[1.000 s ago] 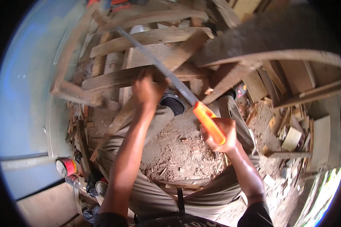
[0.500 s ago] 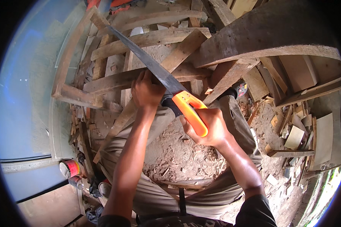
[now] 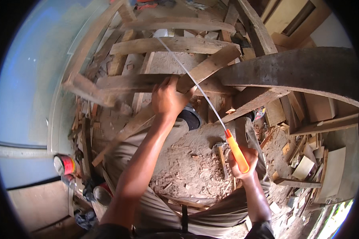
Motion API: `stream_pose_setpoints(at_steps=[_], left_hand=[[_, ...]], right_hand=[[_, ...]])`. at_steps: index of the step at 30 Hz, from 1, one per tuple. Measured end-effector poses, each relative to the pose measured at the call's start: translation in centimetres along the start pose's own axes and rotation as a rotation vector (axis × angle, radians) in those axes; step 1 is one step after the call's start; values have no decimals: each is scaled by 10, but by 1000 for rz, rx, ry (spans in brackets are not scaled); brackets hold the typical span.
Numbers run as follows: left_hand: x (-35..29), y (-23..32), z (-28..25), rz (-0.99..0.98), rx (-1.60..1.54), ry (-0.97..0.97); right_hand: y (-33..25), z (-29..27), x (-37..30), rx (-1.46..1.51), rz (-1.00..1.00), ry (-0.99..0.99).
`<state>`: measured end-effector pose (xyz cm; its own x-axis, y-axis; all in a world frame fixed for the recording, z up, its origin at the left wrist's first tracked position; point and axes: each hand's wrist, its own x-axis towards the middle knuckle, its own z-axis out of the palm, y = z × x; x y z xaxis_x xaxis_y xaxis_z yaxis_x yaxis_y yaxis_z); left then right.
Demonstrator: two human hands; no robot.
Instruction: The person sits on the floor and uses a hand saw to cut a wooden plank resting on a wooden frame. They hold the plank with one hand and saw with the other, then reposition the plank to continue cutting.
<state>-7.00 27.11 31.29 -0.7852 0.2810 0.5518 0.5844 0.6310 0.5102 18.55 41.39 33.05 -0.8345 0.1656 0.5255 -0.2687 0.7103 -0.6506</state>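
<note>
My right hand (image 3: pixel 249 159) is wrapped around the orange handle of a handsaw (image 3: pixel 237 153). The saw's blade is seen nearly edge-on, slanting up and left across a wooden plank (image 3: pixel 215 63). It passes just right of my left hand (image 3: pixel 169 97), which is closed over the plank, its fingertips hidden on the far side. The plank runs diagonally from beside my left knee up over the bars of a wooden frame (image 3: pixel 127 83). Whether the teeth bite into the wood I cannot tell.
A large curved timber (image 3: pixel 291 67) juts in from the right. A hammer (image 3: pixel 221 159) lies on the ground among wood chips, near my right hand. Cans (image 3: pixel 64 165) stand at the left beside a blue panel (image 3: pixel 24 99). Wood offcuts (image 3: pixel 303 167) litter the right side.
My right hand has drawn the saw down and right, and its blade has turned from flat to edge-on across the plank. The left hand appears slightly farther right, now plainly on the plank.
</note>
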Motion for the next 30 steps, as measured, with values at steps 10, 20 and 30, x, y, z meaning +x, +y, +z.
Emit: stream_pose_setpoints(at_steps=[10,20,30], left_hand=[[-8,4,1,19,86,69],[-8,2,2,85,74,71],[-14,5,7,9,29,49]], right_hand=[[-20,-59,-106,-362,60,-146],[-22,4,20,-20,114,-62],[-52,-58,-104,-493,154,-109]])
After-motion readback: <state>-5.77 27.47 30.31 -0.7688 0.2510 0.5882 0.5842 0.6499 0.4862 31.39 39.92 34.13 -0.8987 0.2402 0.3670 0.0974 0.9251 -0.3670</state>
